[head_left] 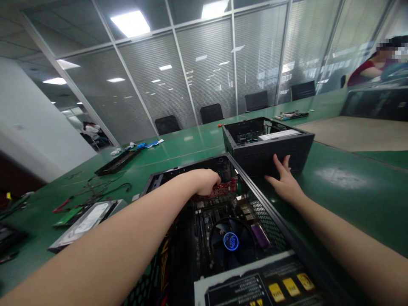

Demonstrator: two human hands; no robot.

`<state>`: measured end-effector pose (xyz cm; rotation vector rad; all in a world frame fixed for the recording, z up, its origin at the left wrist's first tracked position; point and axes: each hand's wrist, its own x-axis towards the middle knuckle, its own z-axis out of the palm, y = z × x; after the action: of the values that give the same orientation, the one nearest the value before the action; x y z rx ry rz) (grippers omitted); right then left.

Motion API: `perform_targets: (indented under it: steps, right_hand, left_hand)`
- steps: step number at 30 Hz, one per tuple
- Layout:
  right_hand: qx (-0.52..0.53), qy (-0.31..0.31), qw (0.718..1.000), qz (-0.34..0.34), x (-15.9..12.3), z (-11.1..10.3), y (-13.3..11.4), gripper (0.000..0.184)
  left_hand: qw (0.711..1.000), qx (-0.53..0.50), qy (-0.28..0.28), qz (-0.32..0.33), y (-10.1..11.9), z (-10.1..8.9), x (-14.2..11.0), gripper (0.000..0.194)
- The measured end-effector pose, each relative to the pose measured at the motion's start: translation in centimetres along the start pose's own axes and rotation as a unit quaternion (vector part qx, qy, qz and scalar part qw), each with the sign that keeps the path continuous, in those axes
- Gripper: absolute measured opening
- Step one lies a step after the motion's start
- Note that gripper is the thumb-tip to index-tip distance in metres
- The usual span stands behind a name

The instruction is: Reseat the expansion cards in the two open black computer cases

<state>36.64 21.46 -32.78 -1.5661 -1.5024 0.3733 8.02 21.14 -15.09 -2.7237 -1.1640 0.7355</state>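
An uncovered black computer case (255,193) lies on the green table in front of me. Inside it are a dark motherboard (204,216), a round CPU fan (231,241) with a blue hub, and a labelled power supply (255,282) at the near end. My left hand (207,182) reaches into the case with its fingers curled at the edge of a red expansion card (225,189). My right hand (285,180) is spread, its fingertips by the side of a second black computer case (270,153); whether they press on it I cannot tell.
To the left lie a hard drive (92,219), a green circuit board (68,216), loose cables (102,187) and a long black panel (119,161). Another circuit board (291,115) sits at the far side. Chairs (212,113) line the glass wall; a person (366,70) sits far right.
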Motion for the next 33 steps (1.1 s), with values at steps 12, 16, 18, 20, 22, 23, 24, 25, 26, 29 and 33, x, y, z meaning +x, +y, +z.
perform_targets:
  steps: [12, 16, 18, 20, 22, 23, 24, 25, 26, 29, 33]
  right_hand:
    - [-0.004, -0.010, 0.999, 0.031, -0.3, -0.2, -0.7, 0.090]
    - [-0.012, -0.014, 0.999, 0.038, -0.4, -0.3, -0.9, 0.091]
    - [-0.016, -0.014, 0.999, 0.043, -0.3, -0.3, -0.9, 0.092]
    - [-0.017, -0.014, 0.999, 0.047, -0.3, -0.3, -0.9, 0.091]
    - [-0.012, -0.013, 0.999, 0.045, -0.3, -0.2, -0.9, 0.091]
    - [-0.009, -0.011, 0.999, 0.041, -0.3, -0.2, -0.9, 0.090]
    - [-0.005, -0.009, 0.999, 0.037, -0.3, -0.1, -0.9, 0.090]
    - [-0.002, -0.008, 0.999, 0.033, -0.3, -0.1, -0.9, 0.090]
    - [0.000, -0.006, 1.000, 0.030, -0.3, 0.0, -0.8, 0.089]
    - [0.002, -0.009, 0.999, 0.033, -0.2, 0.2, -0.7, 0.088]
    - [0.004, -0.008, 0.999, 0.041, -0.2, 0.4, -0.6, 0.087]
  left_hand:
    - [1.000, 0.016, -0.015, -0.004, 0.4, -0.1, 0.2, 0.034]
    - [1.000, 0.022, -0.009, 0.004, 0.3, 0.1, 0.4, 0.033]
    - [1.000, 0.023, -0.007, 0.007, 0.3, 0.2, 0.4, 0.034]
    - [1.000, 0.024, -0.006, 0.007, 0.2, 0.2, 0.4, 0.034]
    - [1.000, 0.024, -0.005, 0.004, 0.1, 0.3, 0.5, 0.033]
    - [1.000, 0.025, -0.004, 0.002, 0.0, 0.4, 0.5, 0.033]
    - [1.000, 0.025, -0.001, 0.001, 0.0, 0.5, 0.4, 0.033]
    - [1.000, 0.025, 0.003, -0.002, 0.0, 0.5, 0.4, 0.033]
    - [1.000, 0.026, 0.007, -0.005, 0.0, 0.6, 0.4, 0.033]
    - [0.999, 0.031, 0.012, -0.013, 0.3, 0.7, 0.2, 0.032]
    - [0.999, 0.029, -0.005, -0.032, 0.8, 0.5, -0.3, 0.029]
